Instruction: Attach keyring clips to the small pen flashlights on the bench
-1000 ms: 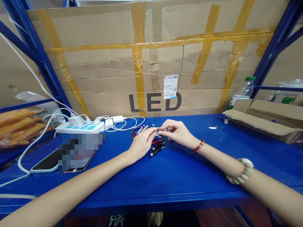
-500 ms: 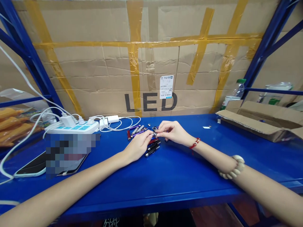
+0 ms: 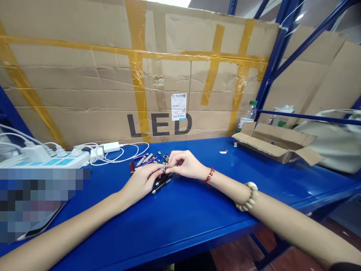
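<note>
My left hand [image 3: 141, 181] and my right hand [image 3: 184, 165] meet over a cluster of small pen-like tubes [image 3: 161, 183] on the blue shelf [image 3: 197, 210]. Both pinch a small silver part [image 3: 164, 169] between their fingertips. Dark tubes lie under my left hand's fingers. More tubes, silver and purple [image 3: 143, 160], and small round metal bits [image 3: 160, 154] lie just behind. My right wrist wears a red bead bracelet and a pale bead bracelet.
A white power strip [image 3: 47, 161] with chargers and white cables [image 3: 124, 152] sits at the left. A phone [image 3: 42, 224] lies near the front left. An open cardboard box [image 3: 276, 143] and a bottle [image 3: 248, 114] stand at the right. A taped cardboard sheet [image 3: 158, 86] marked LED forms the back wall.
The view has swung right and the scene slid left in frame. Both hands stay pinched together over the tubes, with little change in grip.
</note>
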A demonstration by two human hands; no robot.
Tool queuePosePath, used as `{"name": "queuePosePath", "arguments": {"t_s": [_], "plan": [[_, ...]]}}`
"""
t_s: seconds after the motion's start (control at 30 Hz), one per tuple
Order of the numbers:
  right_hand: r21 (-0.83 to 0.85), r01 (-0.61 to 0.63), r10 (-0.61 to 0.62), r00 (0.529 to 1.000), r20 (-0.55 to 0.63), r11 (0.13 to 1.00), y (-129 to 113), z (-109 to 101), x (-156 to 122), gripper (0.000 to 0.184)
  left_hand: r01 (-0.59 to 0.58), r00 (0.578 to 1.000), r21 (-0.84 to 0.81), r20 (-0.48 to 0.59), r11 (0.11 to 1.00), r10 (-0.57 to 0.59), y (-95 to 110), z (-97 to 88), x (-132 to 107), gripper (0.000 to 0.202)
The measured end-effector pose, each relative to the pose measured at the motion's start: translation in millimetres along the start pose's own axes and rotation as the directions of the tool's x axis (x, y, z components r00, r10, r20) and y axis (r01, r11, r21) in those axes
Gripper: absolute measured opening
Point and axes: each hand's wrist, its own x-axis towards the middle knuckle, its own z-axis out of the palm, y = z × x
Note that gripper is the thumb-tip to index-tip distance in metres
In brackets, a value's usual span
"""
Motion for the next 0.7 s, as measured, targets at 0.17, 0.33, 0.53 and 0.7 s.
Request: {"name": "queuePosePath", "arguments": {"t_s": [0.17, 0.33, 0.53, 0.7], "plan": [[0.002, -0.005, 0.005, 1.000, 0.005, 1.000, -3, 1, -1, 0.024, 0.017, 1.000, -0.025, 0.005, 1.000, -0.017, 5, -0.4, 1, 0.027], [-0.046, -0.056, 0.058, 0.998, 0.026, 0.997, -8, 1, 0, 0.025, 0.030, 0.999, -0.044, -0.008, 0.999, -0.031, 7, -2.2, 1, 0.026], [-0.097, -0.151, 0.158, 0.985, 0.067, 0.984, -12, -1, 1, 0.023, 0.068, 0.997, -0.015, -0.034, 0.998, -0.068, 7, -3.1, 1, 0.025], [0.025, -0.188, 0.185, 0.979, 0.089, 0.982, -13, -1, 3, 0.033, 0.080, 0.997, -0.048, -0.017, 0.996, -0.081, 9, -3.4, 2, 0.022]]}}
